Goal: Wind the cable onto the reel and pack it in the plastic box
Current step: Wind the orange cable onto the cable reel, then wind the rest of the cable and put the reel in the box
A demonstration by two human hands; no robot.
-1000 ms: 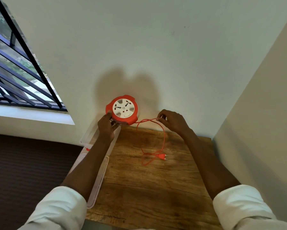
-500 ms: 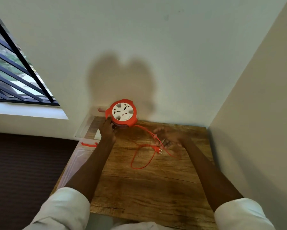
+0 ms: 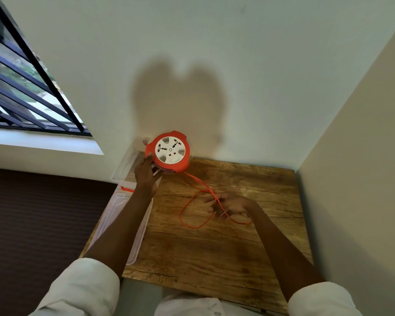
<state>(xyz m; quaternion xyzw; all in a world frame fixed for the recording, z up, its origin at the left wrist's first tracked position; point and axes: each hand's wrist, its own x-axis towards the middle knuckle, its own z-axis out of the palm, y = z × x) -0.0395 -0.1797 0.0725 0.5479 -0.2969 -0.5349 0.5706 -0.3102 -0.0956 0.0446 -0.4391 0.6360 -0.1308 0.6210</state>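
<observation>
An orange cable reel (image 3: 169,152) with a white socket face stands tilted on its edge at the back of the wooden table (image 3: 214,242), close to the wall. My left hand (image 3: 145,173) grips its lower left side. A thin orange cable (image 3: 192,199) runs from the reel's underside across the table in a loose loop. My right hand (image 3: 229,205) rests on the table with the cable passing through its fingers. A clear plastic box (image 3: 125,165) stands at the table's back left corner, partly hidden behind my left arm.
A clear lid (image 3: 114,215) lies along the table's left edge under my left forearm. White walls close off the back and the right side. A barred window (image 3: 27,94) sits at the upper left, with dark floor (image 3: 39,213) below.
My right hand came down from beside the reel to the table, bringing the cable with it. The loop now lies lower and farther right. The reel sits slightly lower.
</observation>
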